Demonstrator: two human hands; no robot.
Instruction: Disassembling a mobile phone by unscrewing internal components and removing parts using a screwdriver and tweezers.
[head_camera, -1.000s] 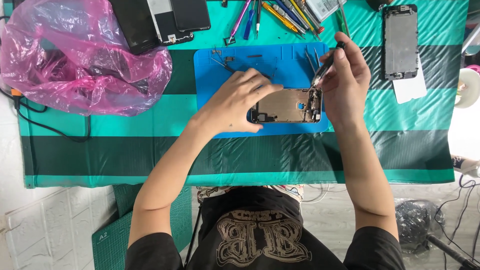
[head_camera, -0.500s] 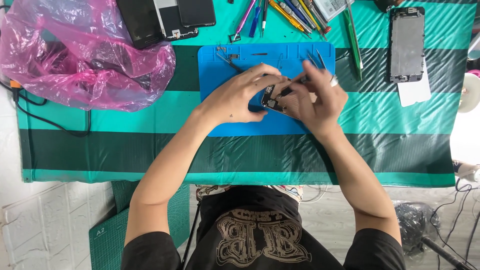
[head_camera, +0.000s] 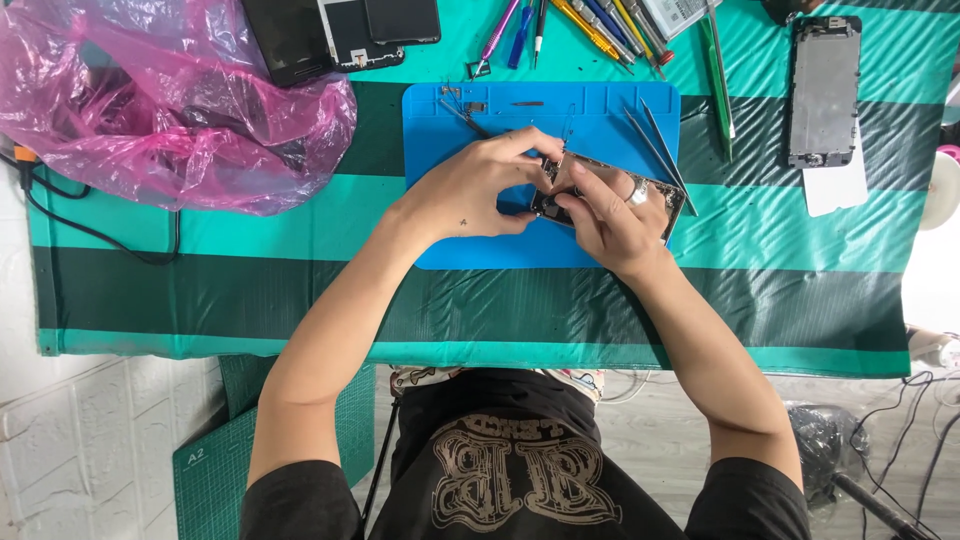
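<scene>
The opened phone (head_camera: 600, 190) lies between both hands above the blue mat (head_camera: 480, 245); the left hand (head_camera: 480, 190) and right hand (head_camera: 610, 215) each close their grip on it.

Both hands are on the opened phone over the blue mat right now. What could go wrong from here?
1. The left hand and right hand hide much of the opened phone, so a slip might strain its parts.
2. Small loose parts lie on the blue mat; a wrist could sweep them off.
3. The tweezers lie near the right hand and might get knocked.
</scene>
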